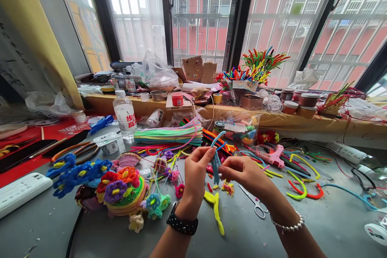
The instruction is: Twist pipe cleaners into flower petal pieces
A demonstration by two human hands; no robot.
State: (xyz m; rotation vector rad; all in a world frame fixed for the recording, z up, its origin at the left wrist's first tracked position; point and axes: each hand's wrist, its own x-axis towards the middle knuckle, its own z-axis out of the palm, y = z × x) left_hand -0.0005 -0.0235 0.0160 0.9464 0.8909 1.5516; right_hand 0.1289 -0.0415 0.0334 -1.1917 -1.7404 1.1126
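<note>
My left hand (198,171) pinches a bunch of light blue pipe cleaners (216,165), held upright above the table. At the bunch's right side the fingers of my right hand (240,171) are closed on it too; their tips partly hide the stems. One stem loops over at the top, and a darker blue end sticks out to the right. Below the hands lie a yellow bent pipe cleaner piece (217,211) and a small pink-and-yellow scrap (227,188). A pair of scissors (255,202) rests by my right wrist.
Pipe-cleaner flowers (121,189) crowd the left, beside a white power strip (24,191). Behind lie a pastel pipe cleaner bundle (169,135) and a water bottle (124,115). A pink glue gun (273,156) and loose neon pipe cleaners (298,185) are at right.
</note>
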